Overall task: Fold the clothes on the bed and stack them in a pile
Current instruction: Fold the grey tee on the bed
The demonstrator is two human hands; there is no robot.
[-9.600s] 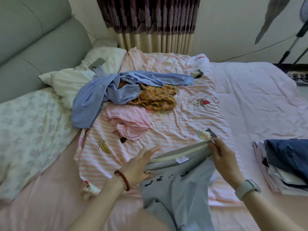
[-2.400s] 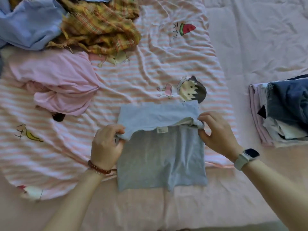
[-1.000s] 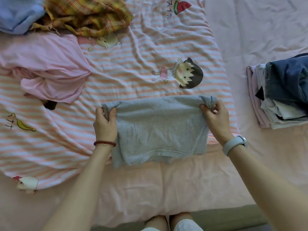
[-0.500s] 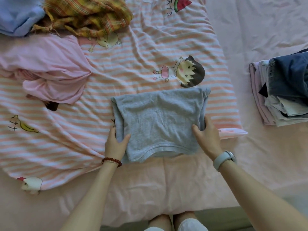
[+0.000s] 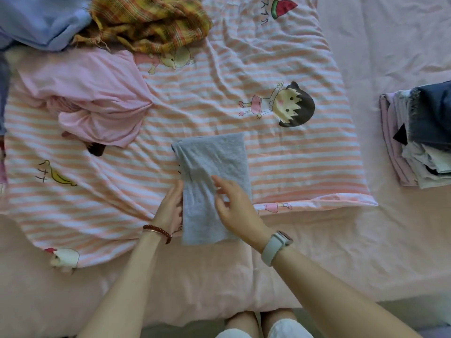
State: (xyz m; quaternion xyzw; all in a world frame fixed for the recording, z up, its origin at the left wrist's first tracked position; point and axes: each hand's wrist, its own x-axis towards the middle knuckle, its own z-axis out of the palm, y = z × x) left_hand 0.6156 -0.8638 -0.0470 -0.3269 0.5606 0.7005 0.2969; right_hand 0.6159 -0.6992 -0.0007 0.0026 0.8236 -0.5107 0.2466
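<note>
- Grey top (image 5: 214, 176) lies folded into a narrow upright strip on the striped blanket (image 5: 305, 152), near the blanket's front edge; its lower end hangs over onto the pink bed sheet (image 5: 366, 252).
- Left hand (image 5: 170, 208): fingers straight, flat against the strip's left edge, touching it, gripping nothing. Bead bracelet (image 5: 158, 232) on that wrist.
- Right hand (image 5: 234, 206): fingers loose and spread, over the strip's right half w/ the palm on the cloth; not pinching anything that I can see. Pale watch (image 5: 275, 246) on that wrist.
- Pile of folded clothes (image 5: 419, 137) sits at the right on the bed sheet, well apart from the grey top; dark blue piece on top, pale & lilac layers under it.
- Unfolded stuff at the back left: pink garment (image 5: 97, 103) crumpled on the blanket, yellow plaid cloth (image 5: 151, 23) behind it, light blue garment (image 5: 41, 20) in the top-left corner, touching the plaid.
- Small dark item pokes out under the pink garment's front edge; can't tell what it is.
- Blanket prints: cartoon girl (image 5: 285, 104) right of centre, watermelon (image 5: 283, 7) at top, banana (image 5: 61, 178) at left.
- Person's knees (image 5: 263, 324) show at the bottom, against the bed's front edge.
</note>
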